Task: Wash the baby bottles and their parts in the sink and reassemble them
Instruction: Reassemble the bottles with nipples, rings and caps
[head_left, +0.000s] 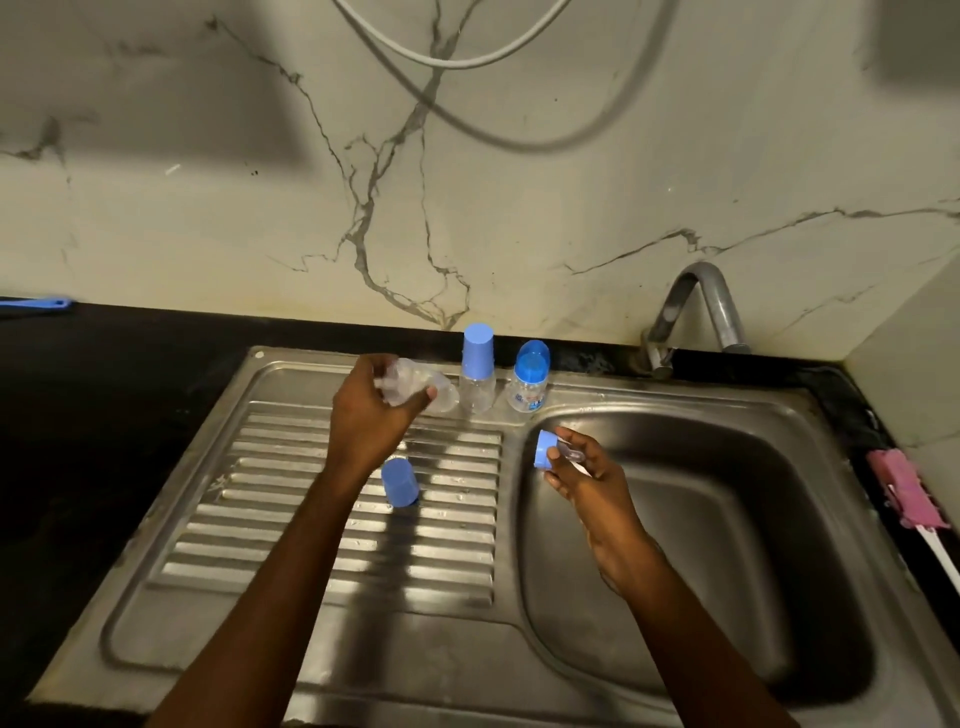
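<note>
Head view: three baby bottles are counted. Two stand upright side by side at the back of the drainboard (311, 519), the tall-capped bottle (477, 374) left of the dome-capped bottle (529, 382). The third, an uncapped clear bottle (439, 397), lies tilted in the raised left hand (371, 410), fingers curled round it. One loose blue cap (400, 483) stands on the drainboard ribs beside the left forearm. The right hand (587, 473), over the sink bowl's (727, 467) left rim, pinches one blue collar ring (545, 451) with one clear teat (571, 454).
</note>
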